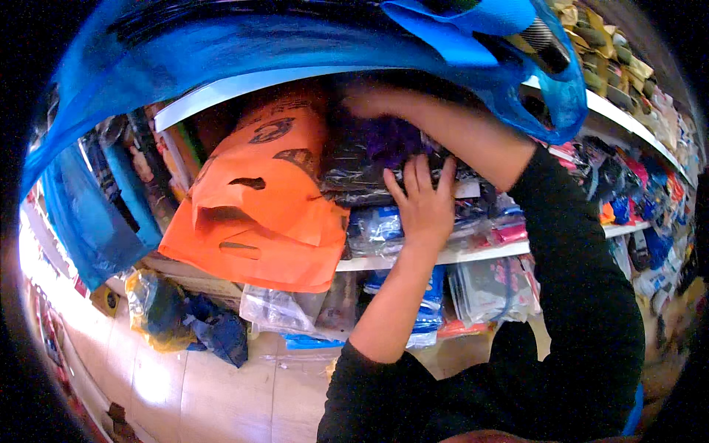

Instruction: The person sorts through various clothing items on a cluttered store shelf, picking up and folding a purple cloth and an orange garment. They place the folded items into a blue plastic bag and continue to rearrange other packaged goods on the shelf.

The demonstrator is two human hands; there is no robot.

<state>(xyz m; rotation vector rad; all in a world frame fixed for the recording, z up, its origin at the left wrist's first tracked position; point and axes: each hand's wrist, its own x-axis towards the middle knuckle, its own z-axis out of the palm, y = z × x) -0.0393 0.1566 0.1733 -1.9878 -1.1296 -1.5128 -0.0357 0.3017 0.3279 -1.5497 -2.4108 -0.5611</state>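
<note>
My left hand [425, 207] lies with spread fingers against a stack of clear-wrapped dark garments [360, 160] on a white shelf. Deeper in that shelf, my right hand [363, 101] reaches over the top of the stack. It is blurred and partly in shadow, so its fingers and anything in them cannot be made out. Left of both hands, orange carrier bags [260, 205] with cut-out handles and dark print hang over the shelf edge. Below the dark packages sits a blue wrapped package [378, 222].
A blue plastic bag [266, 47] hangs across the top, close to the camera. Wrapped packages [490, 290] fill the lower shelf. A yellowish bag [158, 310] and dark blue cloth [219, 326] rest near the tiled floor [221, 393]. More stocked shelves [626, 177] stand right.
</note>
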